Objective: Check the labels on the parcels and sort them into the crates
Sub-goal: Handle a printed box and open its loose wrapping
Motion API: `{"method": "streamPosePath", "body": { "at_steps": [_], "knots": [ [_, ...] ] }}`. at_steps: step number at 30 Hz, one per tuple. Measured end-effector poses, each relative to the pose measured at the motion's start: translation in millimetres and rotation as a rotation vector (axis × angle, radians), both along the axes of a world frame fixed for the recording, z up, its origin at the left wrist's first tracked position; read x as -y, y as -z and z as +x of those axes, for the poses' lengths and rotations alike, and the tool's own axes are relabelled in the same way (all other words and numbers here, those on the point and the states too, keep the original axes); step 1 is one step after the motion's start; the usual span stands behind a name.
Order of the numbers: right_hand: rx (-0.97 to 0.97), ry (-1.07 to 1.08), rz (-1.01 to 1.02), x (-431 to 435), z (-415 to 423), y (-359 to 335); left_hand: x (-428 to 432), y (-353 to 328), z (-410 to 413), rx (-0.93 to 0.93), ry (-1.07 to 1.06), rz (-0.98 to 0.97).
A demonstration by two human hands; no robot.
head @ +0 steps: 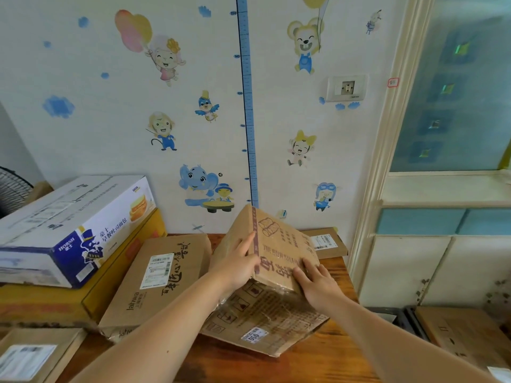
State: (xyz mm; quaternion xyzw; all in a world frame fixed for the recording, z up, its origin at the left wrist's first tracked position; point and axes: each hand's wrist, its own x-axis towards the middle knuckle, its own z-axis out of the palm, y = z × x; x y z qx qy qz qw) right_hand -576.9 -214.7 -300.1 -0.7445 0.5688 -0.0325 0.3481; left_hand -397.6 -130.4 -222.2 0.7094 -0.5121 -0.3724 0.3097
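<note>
Head view. Wooden tabletop (318, 363), reddish grain, pushed against a pale wall (96, 78) covered in cartoon animal stickers. A blue height chart (247, 106) runs up the wall straight beyond the fingers. A wall socket (347, 87) sits high and to the right of them, and cream cabinet doors (401, 266) under frosted glass lie further right. A dark fan grille (12, 189) shows at the far left edge.

Left of the fingers is a white-and-blue carton (69, 225), tilted on top of a yellow carton (110, 288). Nearer the fingers lies a flat brown box (154, 283) with a white shipping label on top. A thin parcel (326, 243) lies just beyond the right fingers. Another labelled parcel (33, 355) sits at the lower left corner.

The parcel (279, 244) is a worn brown cardboard box between both hands, tipped up on the tabletop with one corner high. A maroon tape strip runs along its raised edge, with printed characters on the upper face. The underside faces the camera, wrinkled under clear tape, with handling symbols and a small white sticker (254, 334).

The left hand (237, 266) holds the taped edge, index finger straight along it, the other fingers (250, 240) bent onto the cardboard. The right hand (318, 286) lies flat on the upper face, fingers (302, 265) straight and spread, pressing.
</note>
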Motion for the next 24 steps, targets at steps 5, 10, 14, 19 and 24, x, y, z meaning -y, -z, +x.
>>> {"method": "streamPosePath", "body": {
  "at_steps": [5, 10, 14, 19, 24],
  "knots": [
    [0.108, 0.141, 0.095, -1, 2, -1, -7, 6, 8, -0.038, -0.009, -0.019],
    [0.075, 0.165, -0.058, -3, -2, -10, -12, 24, 24, -0.166, -0.054, 0.005],
    [-0.04, 0.105, -0.119, -11, -8, -19, -20, 44, 30, -0.211, -0.079, 0.065],
    [-0.097, 0.046, -0.173, -26, -10, -12, -32, 64, 30, -0.143, -0.089, 0.104],
    [-0.195, 0.003, -0.259, -24, -11, -16, -25, 59, 26, 0.113, -0.037, 0.109]
  ]
}}
